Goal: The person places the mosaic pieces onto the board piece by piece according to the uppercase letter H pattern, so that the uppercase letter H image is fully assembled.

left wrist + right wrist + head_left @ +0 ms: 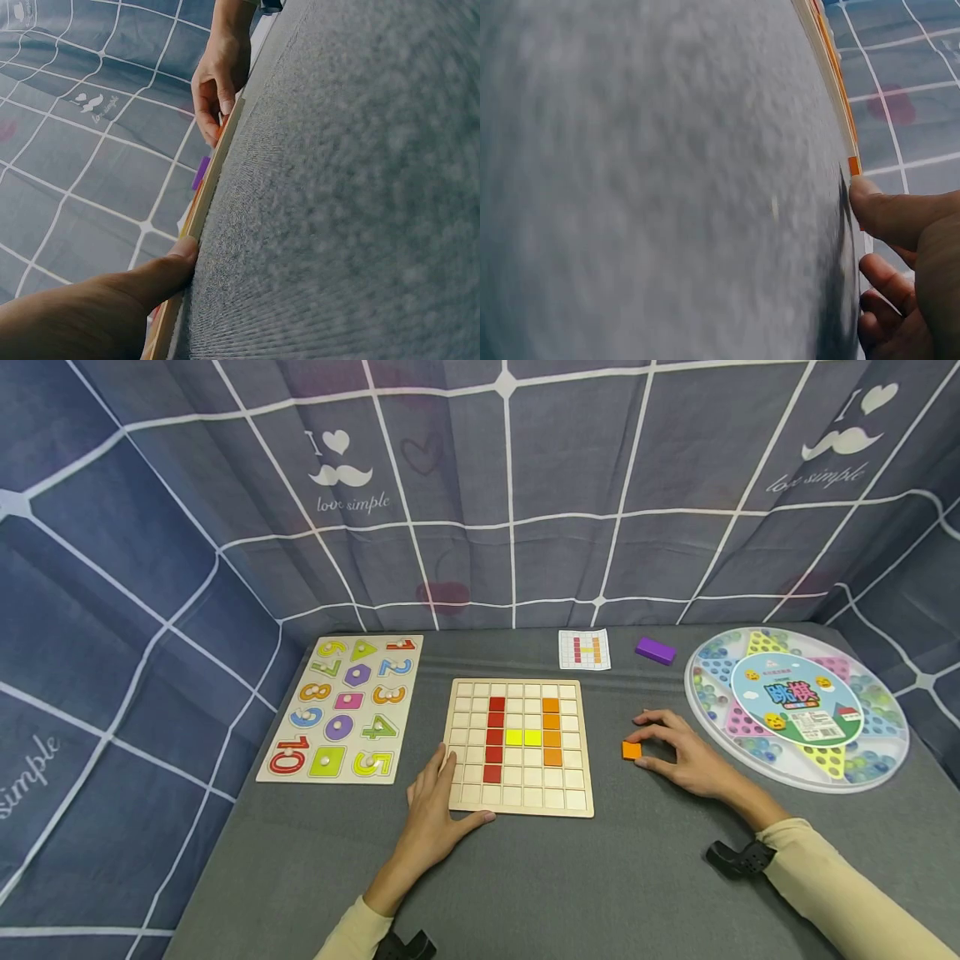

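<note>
A square wooden grid board [468, 797] lies in the middle of the table, bearing a column of red squares [494, 735], two yellow squares [522, 737] and a column of orange squares [551, 731]. At its near left corner my left hand [431, 814] rests with fingers spread, fingertips along the left edge and thumb at the front edge. In the left wrist view that thumb [169, 274] lies against the board's rim. To the right of the board, my right hand [686, 756] pinches a small orange block [632, 750] between thumb and fingers, low over the table.
Behind the board lie a pattern card [585, 650] and a purple block [656, 651]. A number-and-shape puzzle board [339, 710] is at the left. A round game board [797, 710] is at the right, close to my right hand. Grid-patterned curtains [450, 485] enclose the table.
</note>
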A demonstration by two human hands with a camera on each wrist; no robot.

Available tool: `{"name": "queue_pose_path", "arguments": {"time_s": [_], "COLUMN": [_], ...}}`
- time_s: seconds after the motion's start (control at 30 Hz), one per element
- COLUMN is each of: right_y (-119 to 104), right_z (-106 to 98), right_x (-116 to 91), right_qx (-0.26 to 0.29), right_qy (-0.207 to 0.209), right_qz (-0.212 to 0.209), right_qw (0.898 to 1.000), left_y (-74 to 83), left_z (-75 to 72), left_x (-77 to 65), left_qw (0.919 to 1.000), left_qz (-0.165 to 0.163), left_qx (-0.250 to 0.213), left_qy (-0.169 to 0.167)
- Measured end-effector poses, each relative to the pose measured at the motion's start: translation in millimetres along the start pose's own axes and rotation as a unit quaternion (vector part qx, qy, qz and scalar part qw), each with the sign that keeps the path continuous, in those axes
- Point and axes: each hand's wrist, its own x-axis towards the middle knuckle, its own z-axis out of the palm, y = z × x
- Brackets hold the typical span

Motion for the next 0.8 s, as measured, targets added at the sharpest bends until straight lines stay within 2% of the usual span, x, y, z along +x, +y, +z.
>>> {"name": "queue_pose_path", "arguments": {"time_s": [0.2,0.47,0.8], "right_y": [-21.0,-51.8,-67.0], "right_z": [12.9,41.8,63.5], "right_x": [10.6,29.3,40.5], "right_qx": [0.021,0.045,0.043], "right_qy": [-0.008,-0.023,-0.042], "right_qz": [-0.005,-0.044,-0.085], "right_qw": [1.0,0.998,0.995], "left_y": [-0.4,-0.3,0.4], "left_z": [-0.2,-0.3,-0.2], "left_x": [0.0,-0.6,0.1], "left_qw": [1.0,1.0,1.0], "left_qz": [0.002,0.002,-0.002], "left_qx": [0.004,0.0,0.004], "left_qy": [0.003,0.003,0.002]}}
